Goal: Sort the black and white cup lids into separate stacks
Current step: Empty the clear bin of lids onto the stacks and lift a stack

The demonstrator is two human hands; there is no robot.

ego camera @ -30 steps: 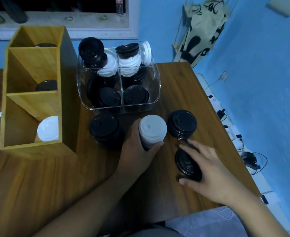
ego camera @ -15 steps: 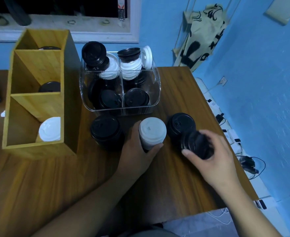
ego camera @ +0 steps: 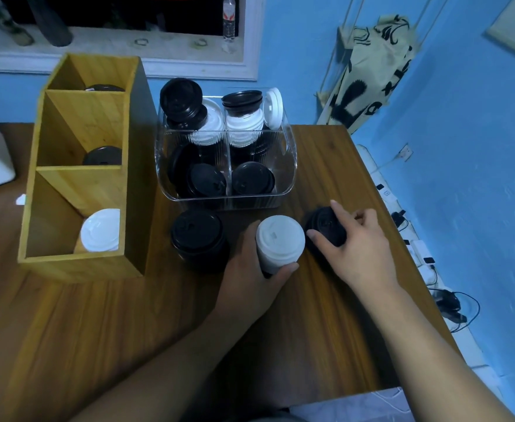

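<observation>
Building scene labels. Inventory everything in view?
table: 1, brown, underneath
wooden organizer: 1, tan, table left
white lid: 1, white, organizer front compartment
black lids: 2, black, organizer middle, back compartments
clear bin: 1, transparent, table back, mixed lids inside
left black stack: 1, black, before bin
white stack: 1, white, right of it
right black stack: 1, black, table right
cloth bag: 1, beige-black, wall right
left hand: 1, grips white stack
right hand: 1, grips right black stack
</observation>
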